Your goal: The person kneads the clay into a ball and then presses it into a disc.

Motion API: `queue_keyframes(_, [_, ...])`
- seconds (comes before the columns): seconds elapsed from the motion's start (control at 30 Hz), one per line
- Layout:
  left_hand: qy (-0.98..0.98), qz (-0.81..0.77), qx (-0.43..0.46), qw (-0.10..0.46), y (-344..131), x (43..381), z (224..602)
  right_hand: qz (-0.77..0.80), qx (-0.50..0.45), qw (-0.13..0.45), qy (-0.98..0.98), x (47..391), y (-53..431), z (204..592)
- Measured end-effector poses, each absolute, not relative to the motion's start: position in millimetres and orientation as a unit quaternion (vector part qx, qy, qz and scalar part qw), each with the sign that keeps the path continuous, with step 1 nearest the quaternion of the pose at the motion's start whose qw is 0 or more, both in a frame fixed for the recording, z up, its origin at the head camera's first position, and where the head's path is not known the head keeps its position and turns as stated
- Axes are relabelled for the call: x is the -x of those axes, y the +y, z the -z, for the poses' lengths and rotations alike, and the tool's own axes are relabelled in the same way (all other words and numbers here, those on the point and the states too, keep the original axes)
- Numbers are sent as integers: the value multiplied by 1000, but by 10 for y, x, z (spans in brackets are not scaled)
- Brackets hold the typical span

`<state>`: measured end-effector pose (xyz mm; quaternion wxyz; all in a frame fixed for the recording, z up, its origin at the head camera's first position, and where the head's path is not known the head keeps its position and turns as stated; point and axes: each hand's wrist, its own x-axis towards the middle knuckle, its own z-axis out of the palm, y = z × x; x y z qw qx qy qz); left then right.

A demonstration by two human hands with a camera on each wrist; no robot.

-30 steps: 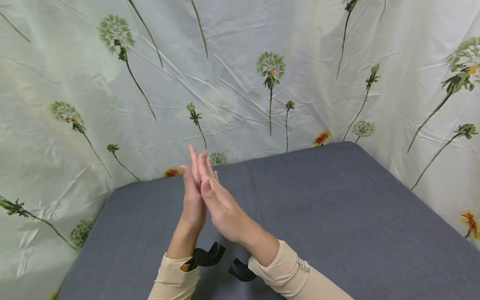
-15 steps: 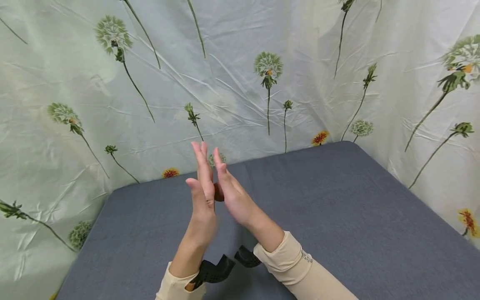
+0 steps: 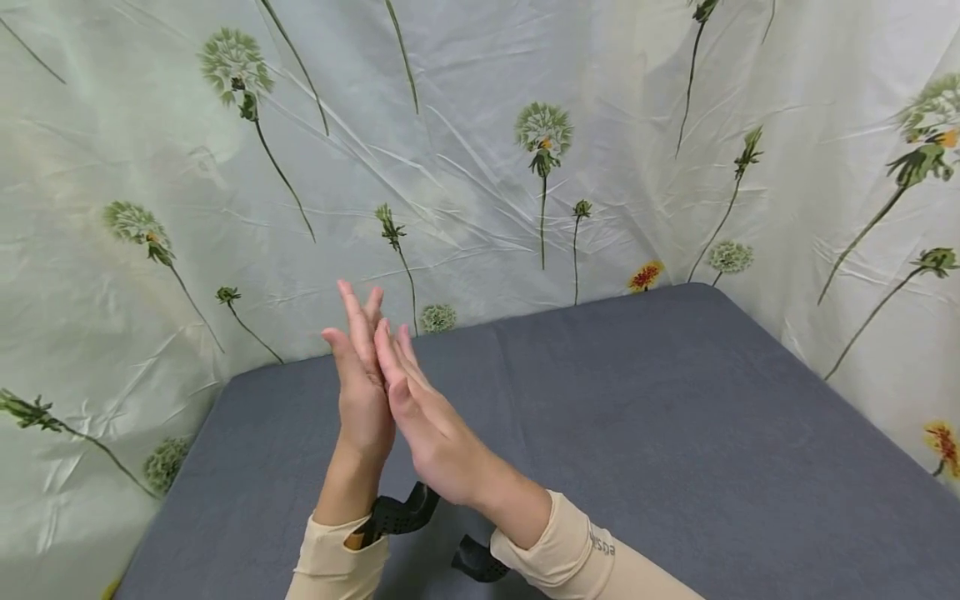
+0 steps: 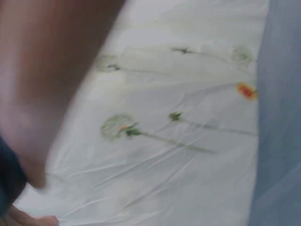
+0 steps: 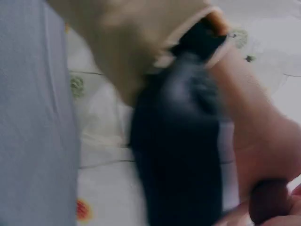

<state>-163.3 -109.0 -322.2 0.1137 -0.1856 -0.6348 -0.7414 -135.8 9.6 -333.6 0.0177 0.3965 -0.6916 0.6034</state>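
In the head view my left hand (image 3: 365, 410) and right hand (image 3: 441, 442) are raised over the table, palm against palm. Their fingers point up and away, mostly straight, with the right hand slanting in from the right. Between the palms sits a small, dark brown, rounded lump (image 5: 270, 201), partly seen in the right wrist view; its kind cannot be made out. From the head view the hands hide it. Blurred skin fills the upper left of the left wrist view.
A dark grey cloth-covered table (image 3: 637, 433) lies under the hands. Behind it hangs a pale curtain (image 3: 465, 167) printed with dandelions. Black wrist devices (image 3: 405, 510) sit at both cuffs, close to each other.
Half a second ago the hands stood slightly apart at the fingers, with the brown lump showing between them. Now they are closer together and further left, the left hand drawn back against the right.
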Motion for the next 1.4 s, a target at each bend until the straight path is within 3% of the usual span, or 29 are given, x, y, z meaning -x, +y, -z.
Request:
queue_keyframes(0.13, [-631, 743, 212, 65, -927, 1622, 3300, -641, -382, 49, -664, 1410, 226, 3276])
queue_keyframes(0.27, [-643, 720, 256, 56, -806, 1536, 3291, -684, -358, 36, -634, 1526, 330, 3265])
queue_keyframes(0.47, [-667, 685, 278, 92, -800, 1394, 3160, -697, -336, -24, -633, 1638, 340, 3305])
queue_keyframes(0.77, [-653, 703, 232, 159, -1122, 1473, 3078, -623, -406, -113, -659, 1512, 142, 3380])
queue_keyframes(0.9, [-666, 701, 197, 157, -1164, 1580, 3138, -603, -416, -96, -674, 1479, 126, 3376])
queue_keyframes(1.03, [-682, 699, 180, 118, -1109, 1681, 3267, -611, -403, -66, -678, 1486, 199, 3328])
queue_keyframes(1.23, [-694, 680, 228, 56, -870, 1627, 3335, -657, -379, -27, -652, 1593, 400, 3256])
queue_keyframes(1.4, [-710, 645, 277, 61, -747, 1472, 3258, -681, -348, -38, -643, 1705, 501, 3280])
